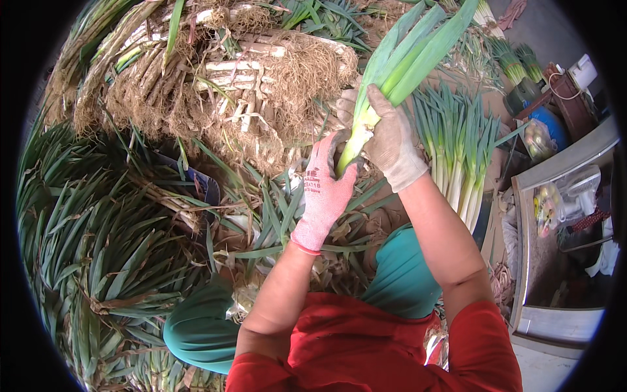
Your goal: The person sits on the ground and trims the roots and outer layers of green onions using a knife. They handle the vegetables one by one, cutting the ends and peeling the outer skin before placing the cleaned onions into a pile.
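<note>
A thick green onion stalk (pixel 356 139) with broad green leaves slants up and right before me. My left hand (pixel 329 181), in a pink knit glove with dark fingertips, is closed round its pale lower end. Higher up, where the leaves part, my right hand (pixel 393 134) in a dirty beige glove grips the same stalk; part of its fingers is hidden behind the onion. Beside my right forearm lies a row of cleaned green onions (pixel 453 152) with white stems.
Unpeeled onions with rooty ends (pixel 294 68) are heaped at the upper left, over a leafy pile (pixel 112 259) on the left. Leaf scraps (pixel 279 210) lie between my legs. On the right stand a framed glass panel (pixel 563 255), a blue container (pixel 551 122) and banded onion bundles (pixel 509 63).
</note>
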A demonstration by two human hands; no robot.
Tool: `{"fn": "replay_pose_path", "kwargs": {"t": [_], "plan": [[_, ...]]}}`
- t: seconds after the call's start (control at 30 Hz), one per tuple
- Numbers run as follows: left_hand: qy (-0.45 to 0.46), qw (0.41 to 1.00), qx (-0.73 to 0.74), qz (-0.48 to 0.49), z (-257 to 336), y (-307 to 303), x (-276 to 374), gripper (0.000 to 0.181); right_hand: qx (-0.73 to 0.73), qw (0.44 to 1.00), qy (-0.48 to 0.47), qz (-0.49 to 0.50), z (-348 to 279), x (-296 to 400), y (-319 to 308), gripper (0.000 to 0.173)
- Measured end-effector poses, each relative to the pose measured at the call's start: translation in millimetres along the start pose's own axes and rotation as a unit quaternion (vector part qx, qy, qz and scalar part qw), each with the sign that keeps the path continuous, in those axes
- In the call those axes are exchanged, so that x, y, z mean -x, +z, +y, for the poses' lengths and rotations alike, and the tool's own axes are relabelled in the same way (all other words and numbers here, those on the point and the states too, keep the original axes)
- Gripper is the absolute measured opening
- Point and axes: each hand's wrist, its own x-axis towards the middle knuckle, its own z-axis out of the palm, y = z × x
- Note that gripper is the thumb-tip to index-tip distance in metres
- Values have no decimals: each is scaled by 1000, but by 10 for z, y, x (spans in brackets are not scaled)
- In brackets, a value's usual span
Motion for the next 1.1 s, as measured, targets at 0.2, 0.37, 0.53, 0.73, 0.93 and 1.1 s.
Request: {"fn": "replay_pose_path", "kwargs": {"t": [0.2,0.37,0.53,0.73,0.93,1.1], "plan": [[20,998,-45,-44,1,-92,-45,41,12,999,30,-22,-30,56,16,22],[107,986,-130,14,-44,-87,16,35,35,999,0,11,14,21,-3,29],[3,999,23,46,50,-119,99,41,16,1000,-5,13,11,57,50,22],[139,958,-249,4,89,-131,9,35,54,998,-23,26,36,88,72,21],[133,852,-420,-282,-206,-492,391,27,83,988,-104,77,-222,-131,-240,22],[-177,559,-509,-630,-1420,-1384,2195,27,98,986,-114,77,-427,-140,-394,24]]}}
